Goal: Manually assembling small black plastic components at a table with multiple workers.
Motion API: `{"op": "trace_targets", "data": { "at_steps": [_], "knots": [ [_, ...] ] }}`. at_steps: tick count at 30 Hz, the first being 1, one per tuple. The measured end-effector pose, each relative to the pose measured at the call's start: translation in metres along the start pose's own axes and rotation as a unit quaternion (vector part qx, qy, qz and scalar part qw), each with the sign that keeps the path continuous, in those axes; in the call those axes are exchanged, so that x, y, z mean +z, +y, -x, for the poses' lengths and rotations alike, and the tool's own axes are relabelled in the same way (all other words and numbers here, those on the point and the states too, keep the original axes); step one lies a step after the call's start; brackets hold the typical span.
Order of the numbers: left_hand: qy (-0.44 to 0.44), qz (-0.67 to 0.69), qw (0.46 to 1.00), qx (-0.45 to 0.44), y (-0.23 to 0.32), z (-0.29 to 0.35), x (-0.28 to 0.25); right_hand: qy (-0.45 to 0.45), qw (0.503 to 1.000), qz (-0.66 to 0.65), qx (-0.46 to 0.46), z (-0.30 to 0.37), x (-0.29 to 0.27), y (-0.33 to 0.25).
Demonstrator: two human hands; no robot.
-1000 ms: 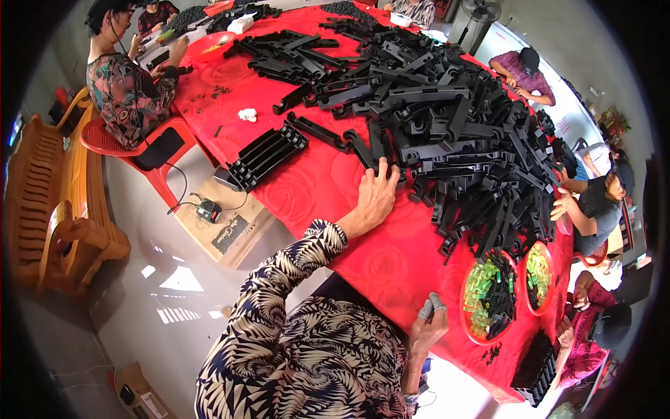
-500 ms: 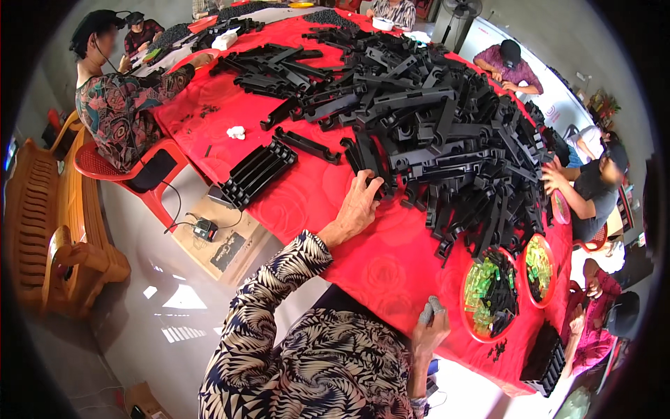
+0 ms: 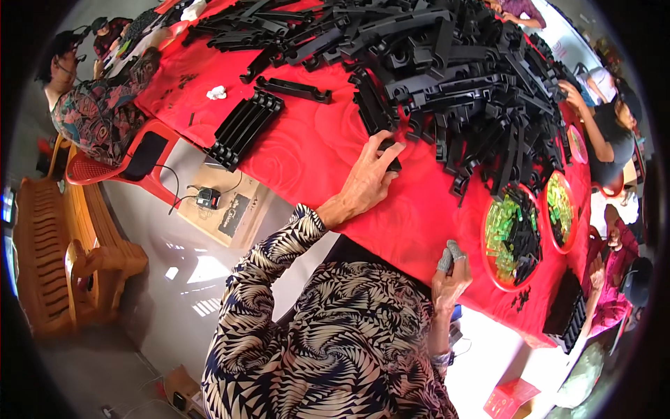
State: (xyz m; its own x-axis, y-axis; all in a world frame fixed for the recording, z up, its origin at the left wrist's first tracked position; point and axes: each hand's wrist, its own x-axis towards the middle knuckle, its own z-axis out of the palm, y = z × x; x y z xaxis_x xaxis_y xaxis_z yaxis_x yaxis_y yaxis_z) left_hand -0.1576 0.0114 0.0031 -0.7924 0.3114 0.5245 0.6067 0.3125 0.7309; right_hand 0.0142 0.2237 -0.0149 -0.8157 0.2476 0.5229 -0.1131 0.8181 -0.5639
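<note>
My left hand reaches over the red cloth, its thumb and fingers closed round the near end of a long black plastic part. That part lies at the front edge of a large heap of similar black parts. Close to the table's front edge is my right hand, its fingers bent together and grey covers on two fingertips. Whether anything sits between those fingers is hidden. To the left, several black parts lie side by side in a neat block, with a single black part beyond it.
Two orange-rimmed bowls, one nearer and one farther, hold green and black small pieces on the right. Another black stack stands at the right corner. A crumpled white scrap lies left. Co-workers sit around the table.
The view has shifted, with the heap now higher in it. My left hand has drawn the black plastic part slightly away from the heap. My right hand stays by the table edge.
</note>
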Motion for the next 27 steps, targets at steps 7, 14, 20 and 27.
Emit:
{"op": "trace_targets", "data": {
  "at_steps": [7, 14, 20, 27],
  "knots": [
    [-0.02, 0.001, 0.999, 0.046, 0.053, 0.066, 0.021, 0.025, 0.999, 0.014, -0.028, -0.001, 0.003, 0.005],
    [-0.213, -0.046, 0.963, 0.156, 0.091, 0.104, 0.03, 0.019, 1.0, -0.019, -0.013, -0.002, -0.001, 0.005],
    [-0.262, -0.056, 0.951, 0.156, 0.108, 0.079, 0.025, 0.005, 0.98, -0.153, 0.126, -0.003, -0.013, 0.003],
    [-0.3, -0.06, 0.948, 0.083, 0.088, 0.077, 0.008, -0.085, 0.949, -0.239, 0.187, -0.006, -0.011, -0.003]
  ]
}}
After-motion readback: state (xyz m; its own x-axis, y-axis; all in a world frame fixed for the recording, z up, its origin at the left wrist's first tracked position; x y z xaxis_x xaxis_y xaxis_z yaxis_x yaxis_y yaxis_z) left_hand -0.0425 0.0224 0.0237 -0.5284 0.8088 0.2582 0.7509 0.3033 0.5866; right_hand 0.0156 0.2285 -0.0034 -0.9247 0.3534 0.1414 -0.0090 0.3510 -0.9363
